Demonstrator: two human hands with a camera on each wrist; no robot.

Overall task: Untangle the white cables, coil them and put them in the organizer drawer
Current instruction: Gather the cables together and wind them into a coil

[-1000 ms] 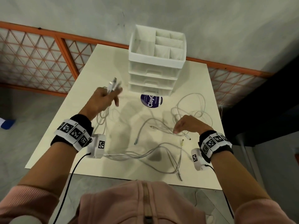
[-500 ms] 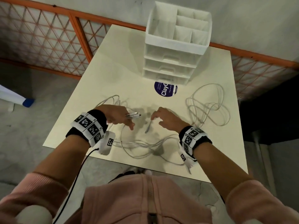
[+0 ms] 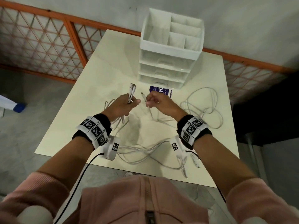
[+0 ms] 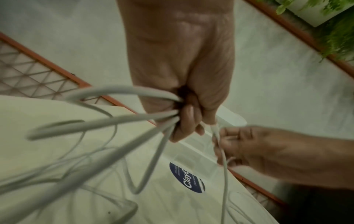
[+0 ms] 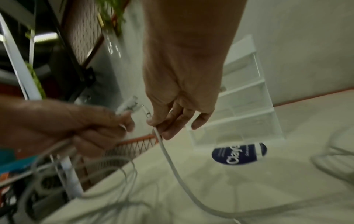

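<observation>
My left hand (image 3: 124,105) is raised above the table and grips a bunch of white cable ends (image 3: 131,92), plugs pointing up; in the left wrist view several strands (image 4: 118,121) fan out of the fist (image 4: 184,115). My right hand (image 3: 155,102) pinches one more cable end (image 3: 143,97) just beside it; the right wrist view shows this cable (image 5: 172,163) running from the fingers (image 5: 168,125) down to the table. More tangled white cable (image 3: 145,152) lies near the front edge and a loose loop (image 3: 203,107) at the right. The white organizer (image 3: 168,50) stands at the back, drawers closed.
A round dark-blue sticker (image 3: 161,91) marks the cream table (image 3: 100,75) in front of the organizer. An orange-framed mesh fence (image 3: 48,42) runs behind and left of the table. Loose plugs (image 3: 195,162) lie near the front right edge.
Both hands have risen from the table and come together in front of the organizer. The right hand has picked up a cable end that lay on the table; the left keeps its bunch.
</observation>
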